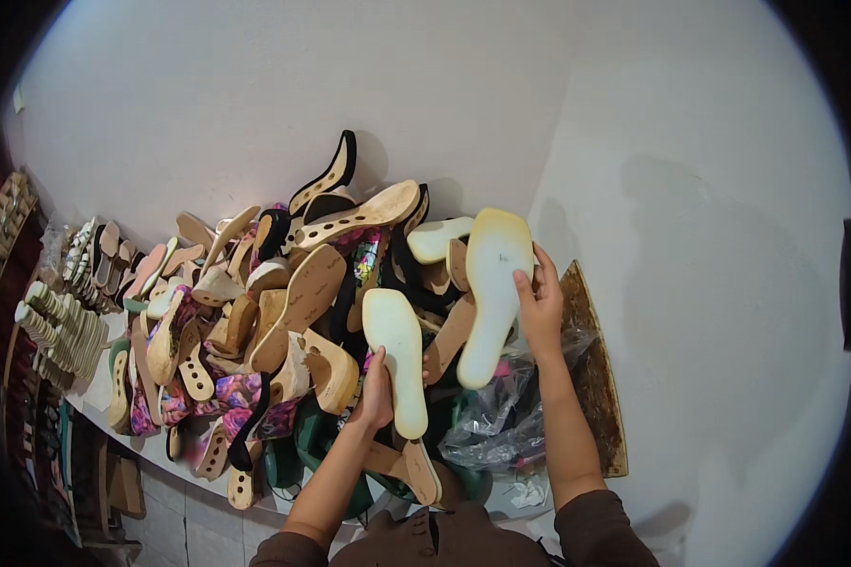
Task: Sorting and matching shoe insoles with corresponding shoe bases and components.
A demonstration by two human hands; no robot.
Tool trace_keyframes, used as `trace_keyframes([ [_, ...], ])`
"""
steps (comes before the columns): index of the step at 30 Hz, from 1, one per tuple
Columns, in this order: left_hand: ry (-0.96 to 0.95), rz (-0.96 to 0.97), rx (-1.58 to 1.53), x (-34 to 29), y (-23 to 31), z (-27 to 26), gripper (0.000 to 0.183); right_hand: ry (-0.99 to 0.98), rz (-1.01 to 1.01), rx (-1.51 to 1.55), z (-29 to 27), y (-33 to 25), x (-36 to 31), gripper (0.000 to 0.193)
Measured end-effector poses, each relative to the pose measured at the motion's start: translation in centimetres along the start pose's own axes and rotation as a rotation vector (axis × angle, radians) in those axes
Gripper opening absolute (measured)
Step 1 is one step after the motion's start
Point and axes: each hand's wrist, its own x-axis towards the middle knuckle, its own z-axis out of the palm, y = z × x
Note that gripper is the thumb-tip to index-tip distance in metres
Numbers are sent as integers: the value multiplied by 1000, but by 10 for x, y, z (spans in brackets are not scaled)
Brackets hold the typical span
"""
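Note:
My left hand [378, 397] is closed on a pale cream shoe sole [394, 350], its thumb lying on the face and its fingers behind. Higher and to the right, my right hand [542, 300] grips a second, larger-looking sole [497, 274], white with a yellowish rim and a small mark near its middle. Both soles are held upright with their wide ends at the top, a gap between them. Behind them lies a big heap of loose wooden and tan soles [312, 288], many with heels. Another pale sole [435, 240] rests in the heap, partly covered by the one in my right hand.
Clear plastic wrapping [496, 430] lies beside my right forearm, near a brown worn board [596, 369] leaning by the wall. Stacked cream striped pieces [63, 331] stand at the left. Floral wedge heels [241, 392] sit near the table's front edge. Shelving [5, 227] runs along the far left.

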Motion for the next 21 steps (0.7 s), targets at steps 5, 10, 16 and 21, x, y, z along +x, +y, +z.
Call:
trace_keyframes([
  [5, 24, -15, 4, -3, 2, 35, 65, -104, 292, 350, 50, 40, -33, 41],
  [10, 127, 6, 132, -7, -11, 32, 54, -50, 152, -29, 102, 40, -81, 36],
  [16, 124, 44, 13, -4, -6, 16, 43, -156, 34, -123, 90, 56, -67, 43],
  [21, 113, 3, -107, -5, 6, 4, 28, -635, -43, -723, 68, 51, -85, 54],
])
